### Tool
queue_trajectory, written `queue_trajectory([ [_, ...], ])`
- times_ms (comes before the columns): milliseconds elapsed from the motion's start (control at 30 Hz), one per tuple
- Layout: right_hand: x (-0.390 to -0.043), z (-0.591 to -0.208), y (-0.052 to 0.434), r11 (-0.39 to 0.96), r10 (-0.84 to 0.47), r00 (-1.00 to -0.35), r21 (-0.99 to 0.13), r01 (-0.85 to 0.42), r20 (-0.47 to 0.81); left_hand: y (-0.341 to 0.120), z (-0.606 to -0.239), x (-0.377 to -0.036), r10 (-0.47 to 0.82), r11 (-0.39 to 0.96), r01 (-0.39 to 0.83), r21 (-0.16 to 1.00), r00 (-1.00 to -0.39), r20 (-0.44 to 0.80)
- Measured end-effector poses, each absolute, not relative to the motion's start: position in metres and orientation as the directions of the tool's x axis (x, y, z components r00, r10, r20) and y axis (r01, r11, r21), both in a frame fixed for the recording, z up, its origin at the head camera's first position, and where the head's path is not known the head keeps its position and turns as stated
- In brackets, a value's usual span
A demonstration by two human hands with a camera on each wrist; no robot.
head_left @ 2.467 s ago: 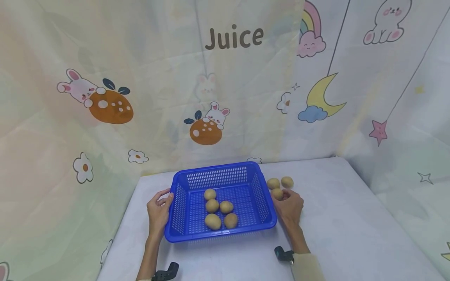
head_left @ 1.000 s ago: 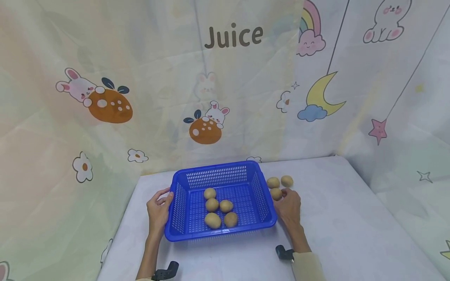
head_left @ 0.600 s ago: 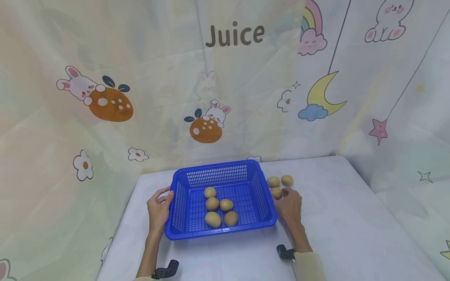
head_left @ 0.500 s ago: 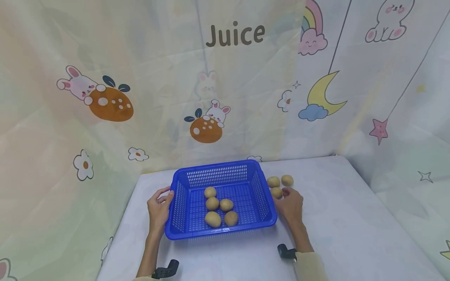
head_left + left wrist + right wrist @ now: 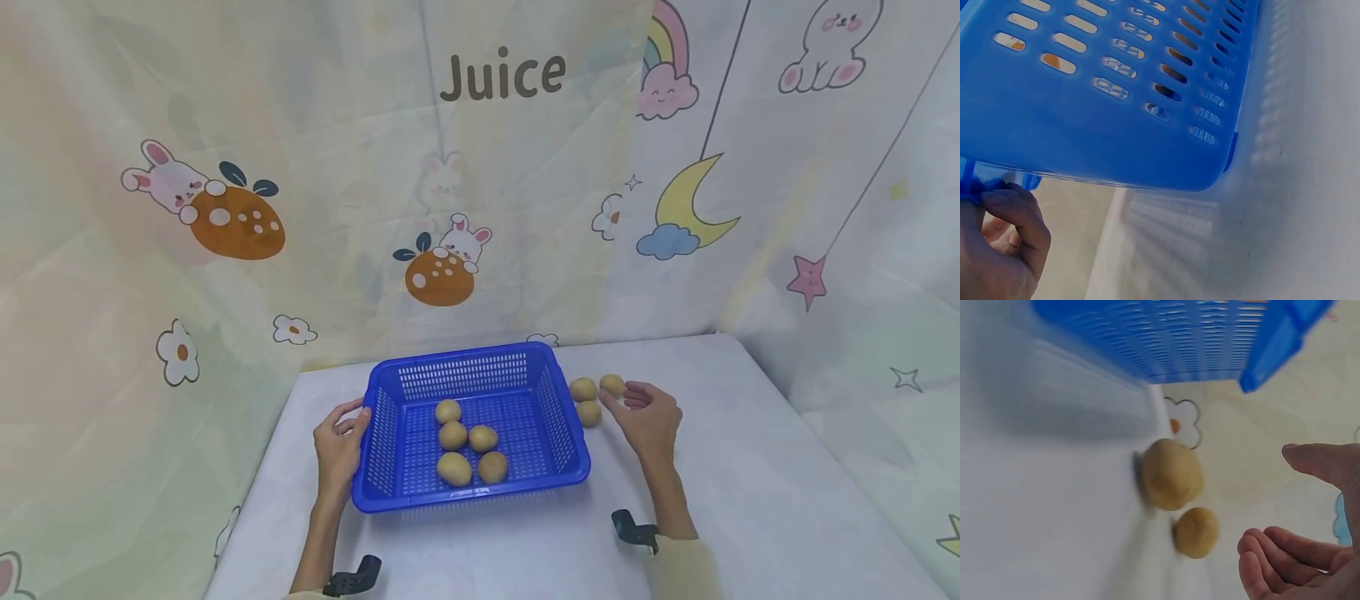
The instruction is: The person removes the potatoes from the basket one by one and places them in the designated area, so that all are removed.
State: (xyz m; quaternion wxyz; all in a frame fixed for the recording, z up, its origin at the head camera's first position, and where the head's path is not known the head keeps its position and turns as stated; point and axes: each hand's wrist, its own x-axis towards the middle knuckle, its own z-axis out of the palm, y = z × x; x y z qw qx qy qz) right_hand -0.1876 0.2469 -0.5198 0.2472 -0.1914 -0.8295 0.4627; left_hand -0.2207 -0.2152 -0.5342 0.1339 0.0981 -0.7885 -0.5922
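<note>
Right now the person's left hand [image 5: 339,450] grips the left rim of the blue basket [image 5: 390,498], thumb hooked over the edge and fingers curled against the slotted side wall; the left wrist view shows those fingers [image 5: 1019,215] tucked under the rim. Five potatoes [image 5: 454,469] lie inside the basket, clustered just to the right of that hand.

On the other side of the basket, the right hand [image 5: 651,419] hovers loosely open above the white desk [image 5: 750,500], fingers relaxed and holding nothing. Just beyond its fingertips sit three loose potatoes: one [image 5: 612,384] nearest the fingers, one [image 5: 582,389] a little further left, and one [image 5: 588,413] closest to the basket wall. From the right wrist view two of them [image 5: 1171,474] show close beside the basket, apart from the slightly curled fingers [image 5: 1285,553].

Behind both hands hangs a pale cartoon curtain [image 5: 225,125], printed with bunnies, a moon and a rainbow, and bearing the brown word "Juice" [image 5: 501,77].
</note>
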Motion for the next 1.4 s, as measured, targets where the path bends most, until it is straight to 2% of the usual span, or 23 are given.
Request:
queue_trajectory([
  [133,-0.192,-0.501,0.25,0.498,0.51,-0.807,-0.867,-0.006,0.299,-0.216,-0.534,-0.221,-0.313,0.276,0.002,0.961,-0.945,0.092],
  [300,-0.199,-0.478,0.248,0.433,0.424,-0.837,-0.889,-0.148,0.346,-0.216,-0.534,-0.22,-0.302,0.275,0.008,0.961,-0.949,0.094],
  [500,-0.213,-0.455,0.24,0.378,0.255,-0.883,-0.881,-0.285,0.395,-0.216,-0.532,-0.221,-0.303,0.266,0.021,0.964,-0.947,0.104],
  [700,-0.233,-0.44,0.222,0.319,0.058,-0.897,-0.86,-0.398,0.437,-0.215,-0.528,-0.221,-0.3,0.268,0.03,0.963,-0.947,0.113],
  [967,-0.252,-0.432,0.185,0.303,-0.188,-0.904,-0.853,-0.426,0.384,-0.212,-0.529,-0.218,-0.287,0.25,0.021,0.968,-0.953,0.095],
  [1400,-0.275,-0.438,0.142,0.337,-0.44,-0.862,-0.843,-0.419,0.253,-0.215,-0.535,-0.221,-0.317,0.276,0.011,0.961,-0.943,0.102],
])
